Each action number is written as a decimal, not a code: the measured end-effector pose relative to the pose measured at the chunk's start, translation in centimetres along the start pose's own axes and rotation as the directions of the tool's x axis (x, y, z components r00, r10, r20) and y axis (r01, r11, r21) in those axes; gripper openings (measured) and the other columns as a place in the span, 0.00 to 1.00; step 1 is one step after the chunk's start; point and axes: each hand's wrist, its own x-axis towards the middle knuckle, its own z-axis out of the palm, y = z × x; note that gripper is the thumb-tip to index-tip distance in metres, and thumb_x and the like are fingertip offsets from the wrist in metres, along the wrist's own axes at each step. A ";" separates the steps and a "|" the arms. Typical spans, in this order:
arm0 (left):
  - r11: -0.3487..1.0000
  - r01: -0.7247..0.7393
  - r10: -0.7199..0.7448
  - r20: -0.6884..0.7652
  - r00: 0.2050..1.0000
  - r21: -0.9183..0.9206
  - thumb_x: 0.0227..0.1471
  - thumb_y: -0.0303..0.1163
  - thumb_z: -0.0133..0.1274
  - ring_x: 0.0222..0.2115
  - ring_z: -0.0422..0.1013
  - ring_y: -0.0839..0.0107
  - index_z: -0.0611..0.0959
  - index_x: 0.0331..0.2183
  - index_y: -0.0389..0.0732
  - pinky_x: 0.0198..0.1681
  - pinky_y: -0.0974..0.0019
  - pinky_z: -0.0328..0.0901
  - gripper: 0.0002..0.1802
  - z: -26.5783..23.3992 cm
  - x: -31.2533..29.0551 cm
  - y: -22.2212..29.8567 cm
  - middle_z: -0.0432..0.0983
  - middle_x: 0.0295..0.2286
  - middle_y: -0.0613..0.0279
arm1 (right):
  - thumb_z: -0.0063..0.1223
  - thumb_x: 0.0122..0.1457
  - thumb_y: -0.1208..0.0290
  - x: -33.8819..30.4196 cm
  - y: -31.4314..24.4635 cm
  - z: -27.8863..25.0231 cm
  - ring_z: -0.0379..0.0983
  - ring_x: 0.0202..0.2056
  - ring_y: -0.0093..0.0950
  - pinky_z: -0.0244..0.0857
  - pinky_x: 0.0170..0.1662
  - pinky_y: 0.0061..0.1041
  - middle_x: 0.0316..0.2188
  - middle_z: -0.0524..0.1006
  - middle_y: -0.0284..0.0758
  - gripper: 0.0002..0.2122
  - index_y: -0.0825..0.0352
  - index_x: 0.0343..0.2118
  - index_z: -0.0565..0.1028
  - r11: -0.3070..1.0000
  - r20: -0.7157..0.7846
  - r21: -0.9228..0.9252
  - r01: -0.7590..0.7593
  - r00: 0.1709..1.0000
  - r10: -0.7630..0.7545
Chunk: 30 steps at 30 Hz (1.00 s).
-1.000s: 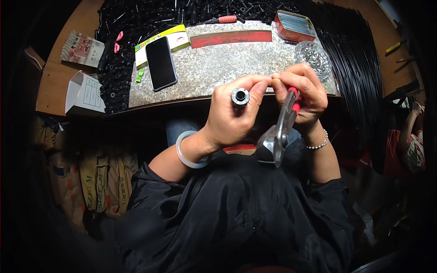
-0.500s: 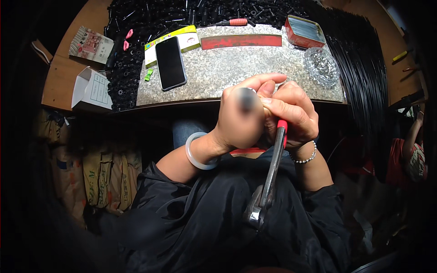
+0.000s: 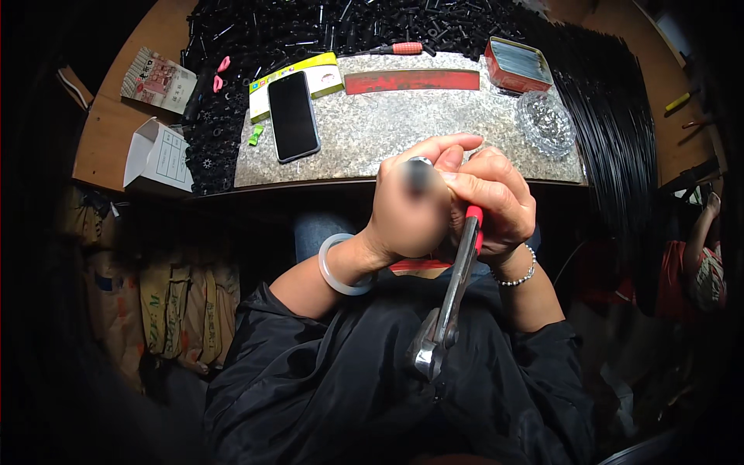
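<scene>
Both my hands are raised together in front of the table's near edge. My left hand point(image 3: 403, 209) is closed around a dark round-ended piece point(image 3: 419, 173) with a pale rim; a blur hides most of it, so its kind is unclear. Pressed up against it, my right hand point(image 3: 496, 186) is closed on the red-gripped handle of metal pliers point(image 3: 457, 279). The pliers' jaws hang down toward my lap, over my black clothing. Where the fingers of both hands meet, anything small between them is hidden.
On the speckled tabletop point(image 3: 387, 132) lie a phone point(image 3: 294, 116), a red strip point(image 3: 412, 80) and a glass dish point(image 3: 545, 124). A red tin point(image 3: 518, 65) stands behind the dish. Black parts point(image 3: 310, 27) are heaped at the back; long black rods point(image 3: 612, 116) lie right.
The pliers' jaws have swung slightly left and up. My hands have shifted a little left, still together, and the tabletop sits slightly lower in the picture.
</scene>
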 end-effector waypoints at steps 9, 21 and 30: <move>1.000 0.004 -0.004 0.027 1.000 -0.006 0.54 0.27 0.49 0.30 0.68 0.81 0.77 0.40 0.28 0.34 0.76 0.65 0.14 -0.6 0.2 0.1 0.75 0.29 0.63 | 0.62 0.39 0.69 0.4 -0.3 0.3 0.72 0.24 0.29 0.63 0.26 0.24 0.25 0.75 0.34 0.14 0.67 0.30 0.76 0.998 0.017 -0.027 -0.060 0.998 0.060; 0.997 0.052 -0.053 0.015 0.998 0.053 0.51 0.31 0.50 0.30 0.71 0.79 0.77 0.39 0.30 0.34 0.73 0.66 0.15 -1.2 0.0 0.5 0.77 0.27 0.58 | 0.60 0.44 0.78 4.2 -1.8 -1.7 0.73 0.28 0.29 0.66 0.32 0.23 0.24 0.74 0.35 0.11 0.69 0.32 0.74 0.885 0.313 0.125 -0.449 0.864 0.395; 0.984 0.166 -0.172 -0.099 0.980 -0.070 0.57 0.29 0.44 0.16 0.56 0.89 0.80 0.38 0.33 0.18 0.79 0.50 0.12 -2.3 0.8 1.4 0.62 0.13 0.77 | 0.43 0.60 0.74 3.8 -4.7 -8.4 0.72 0.26 0.21 0.66 0.34 0.22 0.28 0.74 0.35 0.18 0.72 0.53 0.63 0.508 0.786 -0.125 -0.852 0.227 0.575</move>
